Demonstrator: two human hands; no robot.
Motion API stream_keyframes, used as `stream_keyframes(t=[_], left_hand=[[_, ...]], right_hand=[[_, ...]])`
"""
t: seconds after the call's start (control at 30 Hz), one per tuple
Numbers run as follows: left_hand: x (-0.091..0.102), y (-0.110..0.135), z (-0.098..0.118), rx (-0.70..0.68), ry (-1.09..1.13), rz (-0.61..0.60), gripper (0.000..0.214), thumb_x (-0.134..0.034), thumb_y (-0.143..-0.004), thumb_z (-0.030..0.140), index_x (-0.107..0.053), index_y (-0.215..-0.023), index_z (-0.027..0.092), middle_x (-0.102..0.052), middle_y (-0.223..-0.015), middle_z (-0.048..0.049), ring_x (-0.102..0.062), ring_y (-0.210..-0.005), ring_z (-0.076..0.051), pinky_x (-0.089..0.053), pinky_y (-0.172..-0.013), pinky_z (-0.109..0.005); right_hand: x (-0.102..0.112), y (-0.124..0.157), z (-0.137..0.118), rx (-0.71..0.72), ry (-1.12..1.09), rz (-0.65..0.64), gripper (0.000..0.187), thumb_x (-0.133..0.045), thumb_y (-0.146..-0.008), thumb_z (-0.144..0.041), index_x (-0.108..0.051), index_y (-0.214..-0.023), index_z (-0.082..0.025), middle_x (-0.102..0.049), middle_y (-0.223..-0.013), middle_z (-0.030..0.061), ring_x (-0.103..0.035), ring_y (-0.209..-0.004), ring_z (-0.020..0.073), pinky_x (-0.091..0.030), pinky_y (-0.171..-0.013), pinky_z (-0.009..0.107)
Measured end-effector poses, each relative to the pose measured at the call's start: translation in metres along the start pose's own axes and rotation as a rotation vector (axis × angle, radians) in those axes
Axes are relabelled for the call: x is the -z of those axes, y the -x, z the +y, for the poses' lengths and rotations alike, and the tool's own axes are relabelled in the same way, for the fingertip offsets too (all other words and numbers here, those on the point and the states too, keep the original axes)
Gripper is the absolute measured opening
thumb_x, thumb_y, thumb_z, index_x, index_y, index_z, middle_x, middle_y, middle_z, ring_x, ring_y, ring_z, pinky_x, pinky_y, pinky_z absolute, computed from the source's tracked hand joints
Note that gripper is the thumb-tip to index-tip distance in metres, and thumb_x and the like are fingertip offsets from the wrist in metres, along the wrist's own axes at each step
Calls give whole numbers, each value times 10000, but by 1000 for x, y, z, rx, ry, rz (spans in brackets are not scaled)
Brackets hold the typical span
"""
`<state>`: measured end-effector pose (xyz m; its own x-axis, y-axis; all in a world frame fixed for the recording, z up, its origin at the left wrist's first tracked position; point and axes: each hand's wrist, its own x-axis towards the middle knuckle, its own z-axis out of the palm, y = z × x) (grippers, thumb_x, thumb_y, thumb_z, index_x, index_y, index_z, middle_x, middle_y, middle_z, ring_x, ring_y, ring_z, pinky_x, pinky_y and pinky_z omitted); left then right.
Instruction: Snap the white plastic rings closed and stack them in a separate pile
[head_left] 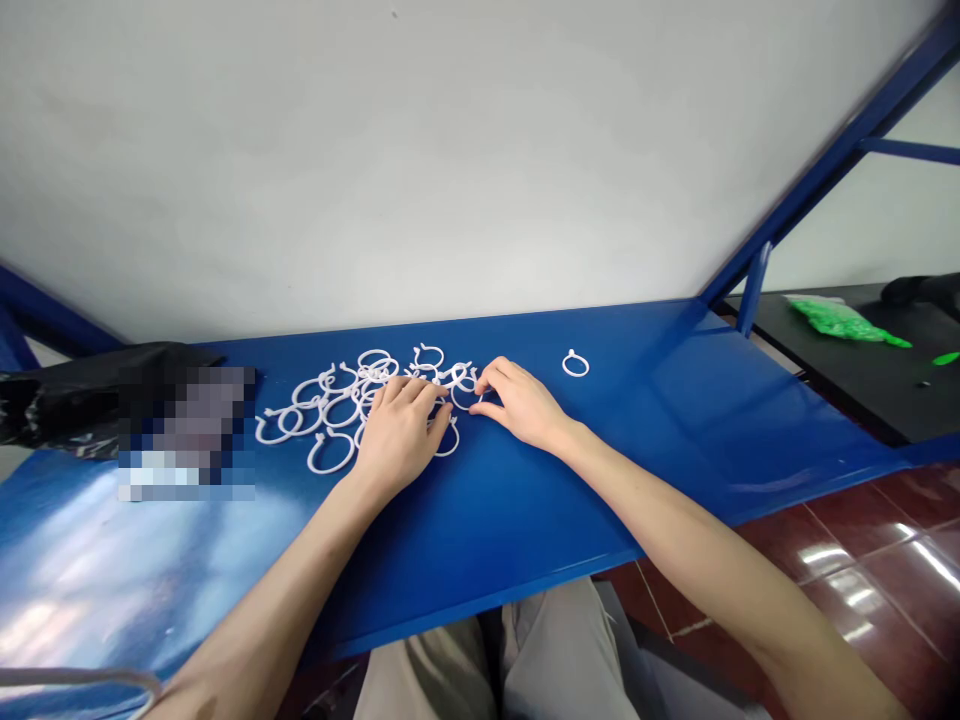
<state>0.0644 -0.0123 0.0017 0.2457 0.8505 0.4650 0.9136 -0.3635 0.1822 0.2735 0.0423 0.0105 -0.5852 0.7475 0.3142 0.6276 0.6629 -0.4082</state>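
Observation:
Several white plastic rings (330, 405) lie in a loose pile on a blue metal table (675, 420). My left hand (401, 435) rests palm down on the right part of the pile, fingers slightly curled over the rings. My right hand (517, 400) sits just to the right of it, thumb and fingers pinched on a white ring (466, 393) at the pile's edge. One single white ring (575, 365) lies apart, to the right of both hands.
A black bag (67, 400) lies at the table's far left beside a blurred patch. A white wall stands behind. A blue frame post (754, 285) rises at right; beyond it a black table (847, 370) holds green pieces (840, 320).

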Motion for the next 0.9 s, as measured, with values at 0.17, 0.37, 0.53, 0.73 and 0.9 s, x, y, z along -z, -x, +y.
stream_keyframes(t=[0.17,0.37,0.53,0.73,0.9], left_hand=[[2,0,0,18,-8,-13,234,-521,-988,316,-686,-1083,180,-723,-1054,-99,-572,-1064,-313,-473,-919,-461],[4,-1,0,12,-4,28,170,-532,-981,300,-668,-979,198,-721,-997,-88,-573,-1007,-301,-463,-880,-444],[5,-1,2,-21,14,105,151,-551,-978,304,-656,-982,195,-724,-989,-89,-577,-994,-293,-455,-876,-436],[11,1,10,-80,87,137,201,-541,-1000,350,-667,-1033,196,-737,-973,-70,-586,-984,-268,-447,-889,-418],[13,6,17,-168,99,67,344,-695,-893,472,-649,-1090,194,-733,-997,-65,-595,-988,-272,-438,-889,-422]], right_hand=[[4,3,1,20,-194,-47,181,-762,-887,-231,-604,-968,-196,-596,-1120,51,-642,-888,173,-557,-824,356],[3,6,0,85,-379,145,147,-530,-929,-66,-593,-925,-200,-581,-1072,53,-637,-863,145,-563,-834,330],[4,8,-5,42,-361,265,156,-553,-918,-99,-601,-1022,-204,-672,-988,31,-639,-781,139,-558,-742,299],[2,9,-13,72,-404,255,140,-607,-958,-176,-644,-1087,-216,-743,-1060,26,-692,-835,137,-576,-784,290],[2,10,-15,93,-389,215,177,-595,-969,-155,-671,-1115,-219,-748,-1083,27,-702,-867,144,-582,-809,296]])
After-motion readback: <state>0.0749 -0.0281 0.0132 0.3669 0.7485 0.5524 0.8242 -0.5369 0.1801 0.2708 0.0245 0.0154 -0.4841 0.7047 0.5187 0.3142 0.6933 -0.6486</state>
